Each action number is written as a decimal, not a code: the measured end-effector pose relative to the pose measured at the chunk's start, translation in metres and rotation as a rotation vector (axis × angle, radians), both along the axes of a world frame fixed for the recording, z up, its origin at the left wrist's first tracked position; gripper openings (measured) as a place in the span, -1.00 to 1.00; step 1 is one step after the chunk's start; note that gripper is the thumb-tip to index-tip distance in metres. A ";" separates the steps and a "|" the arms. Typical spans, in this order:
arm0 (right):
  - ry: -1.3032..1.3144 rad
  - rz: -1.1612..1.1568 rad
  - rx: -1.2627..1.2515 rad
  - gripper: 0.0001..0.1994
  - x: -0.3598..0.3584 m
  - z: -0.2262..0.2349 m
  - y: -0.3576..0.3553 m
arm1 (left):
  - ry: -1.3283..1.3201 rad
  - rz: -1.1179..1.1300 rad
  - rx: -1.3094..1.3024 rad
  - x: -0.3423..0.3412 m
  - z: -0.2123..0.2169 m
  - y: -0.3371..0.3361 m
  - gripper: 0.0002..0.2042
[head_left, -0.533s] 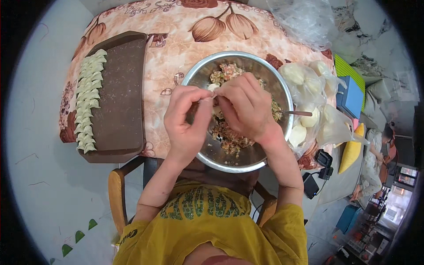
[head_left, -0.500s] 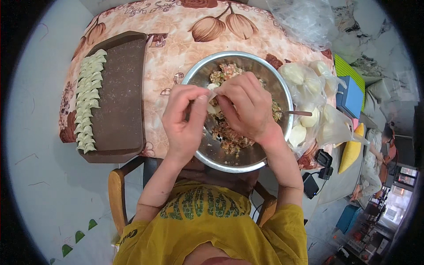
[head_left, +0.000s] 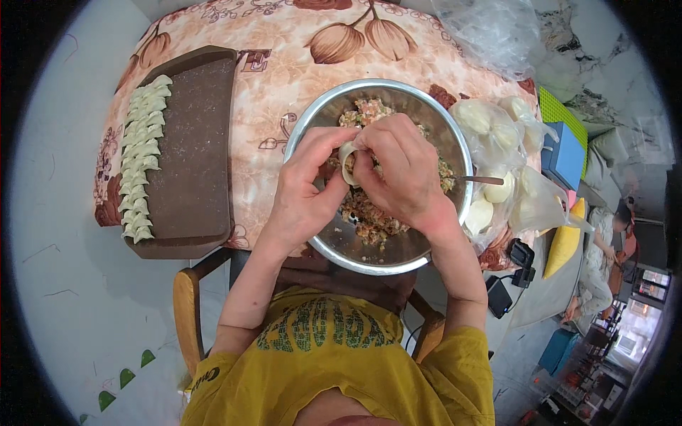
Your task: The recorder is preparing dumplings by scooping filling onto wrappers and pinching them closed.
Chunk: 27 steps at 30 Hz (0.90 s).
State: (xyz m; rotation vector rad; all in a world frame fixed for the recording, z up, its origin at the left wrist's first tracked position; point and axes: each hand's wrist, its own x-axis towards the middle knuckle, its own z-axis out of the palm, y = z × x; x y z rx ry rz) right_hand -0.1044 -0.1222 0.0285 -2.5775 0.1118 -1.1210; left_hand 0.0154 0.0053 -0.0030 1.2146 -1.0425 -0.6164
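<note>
Above a steel mixing bowl (head_left: 376, 268) I hold a pale, thin dumpling wrapper (head_left: 347, 162) between both hands. My left hand (head_left: 305, 190) curls around its left edge, thumb low and fingers at the top. From the other side my right hand (head_left: 399, 169) grips it, fingers bent inward and partly covering it. The wrapper bends into a curve; whether filling sits inside is hidden. Chopped meat filling (head_left: 373, 226) lies in the bowl under my hands, and a utensil handle (head_left: 485, 180) leans over the bowl's right rim.
To the left is a brown tray (head_left: 190, 156) with a column of folded dumplings (head_left: 142, 153) along its left side. Plastic bags (head_left: 494, 142) of round white pieces stand right of the bowl. Chair arms (head_left: 187, 312) flank me. A person (head_left: 599, 259) sits at the far right.
My left thumb and fingers have spread from a pinch into a wider curl. The wrapper, mostly hidden before, now shows as a curved edge between my hands.
</note>
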 end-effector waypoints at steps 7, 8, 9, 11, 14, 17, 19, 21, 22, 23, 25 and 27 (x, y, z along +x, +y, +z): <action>0.034 0.015 0.042 -0.74 -0.004 0.004 0.002 | -0.211 0.025 0.026 0.004 0.008 0.003 -0.50; 0.021 0.031 0.045 -0.75 -0.004 0.004 0.001 | -0.201 0.022 0.017 0.004 0.006 0.003 -0.50; 0.009 0.047 0.048 -0.76 -0.004 0.004 0.000 | -0.202 0.022 0.015 0.004 0.005 0.002 -0.50; 0.010 0.074 0.089 -0.75 -0.005 0.003 -0.001 | -0.056 0.011 0.031 0.004 0.001 0.002 -0.55; -0.007 0.103 0.151 -0.71 -0.005 0.007 -0.004 | 0.213 -0.004 0.053 0.004 0.000 0.003 -0.61; -0.064 0.086 0.130 -0.66 -0.005 0.014 -0.004 | 0.422 -0.006 0.033 0.004 0.004 -0.001 -0.63; -0.101 0.069 0.086 -0.63 -0.005 0.016 -0.002 | 0.545 -0.029 0.034 0.005 0.013 -0.001 -0.62; -0.042 0.029 -0.037 -0.60 -0.005 0.016 0.000 | 0.669 -0.061 0.035 0.003 0.015 -0.004 -0.61; -0.041 0.030 -0.040 -0.60 -0.004 0.015 0.001 | 0.641 -0.035 -0.033 0.000 0.014 -0.008 -0.61; -0.045 0.025 -0.106 -0.59 -0.002 0.013 0.002 | 0.611 -0.007 -0.098 -0.001 0.013 -0.008 -0.61; -0.050 0.017 -0.170 -0.58 0.002 0.007 0.003 | 0.564 0.005 -0.057 -0.001 0.009 -0.006 -0.60; -0.076 0.026 -0.167 -0.60 0.003 0.002 0.003 | 0.522 0.006 -0.017 -0.003 0.006 -0.005 -0.59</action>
